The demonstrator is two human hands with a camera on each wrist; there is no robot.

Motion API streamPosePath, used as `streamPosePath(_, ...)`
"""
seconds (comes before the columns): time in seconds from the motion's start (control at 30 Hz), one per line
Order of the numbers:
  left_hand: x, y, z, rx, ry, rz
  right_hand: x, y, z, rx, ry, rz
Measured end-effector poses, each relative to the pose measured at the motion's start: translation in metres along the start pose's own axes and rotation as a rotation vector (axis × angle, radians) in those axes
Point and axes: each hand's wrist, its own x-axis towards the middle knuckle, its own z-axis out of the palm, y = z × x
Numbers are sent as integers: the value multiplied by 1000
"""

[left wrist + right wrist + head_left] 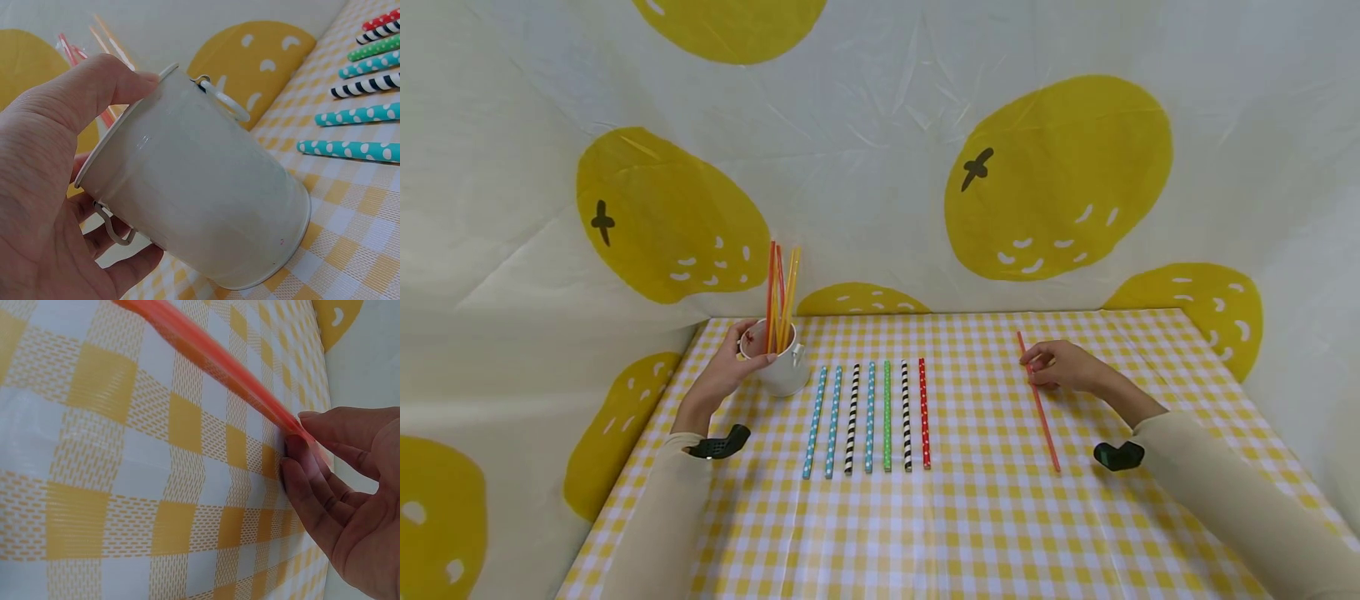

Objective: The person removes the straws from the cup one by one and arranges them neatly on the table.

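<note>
Only the head view spans the fruit-printed backdrop point(865, 167) behind the yellow-checked tablecloth point(985, 525). At far left, the left hand point(727, 367) grips a white pail point(786, 379) holding red and orange straws point(771, 283); the left wrist view alone shows both its handles point(226, 100). Right of the patterned straw row point(887, 417), the right hand point(1063, 367) pinches a plain red straw point(1046, 426).

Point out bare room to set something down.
Free: tablecloth between the red dotted straw and the salmon straw in the right hand; also nearer the camera, in front of the straw row. Crowded: around the white bucket and left hand.
</note>
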Motion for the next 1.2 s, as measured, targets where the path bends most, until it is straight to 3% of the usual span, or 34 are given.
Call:
streamPosePath(0.3, 1, 0, 0, 0, 2, -1, 2, -3, 1, -26, 8, 10)
streamPosePath(0.53, 12, -24, -6, 10, 5, 7, 2, -7, -3, -54, 11, -19)
streamPosePath(0.67, 13, -30, -8, 24, 7, 20, 3, -9, -4, -52, 0, -20)
streamPosePath(1.07, 16, -29, -5, 28, 14, 16, 13, -30, -12, -183, 55, -104)
streamPosePath(1.2, 15, -28, -5, 32, 18, 23, 20, -43, -10, -167, 45, -149)
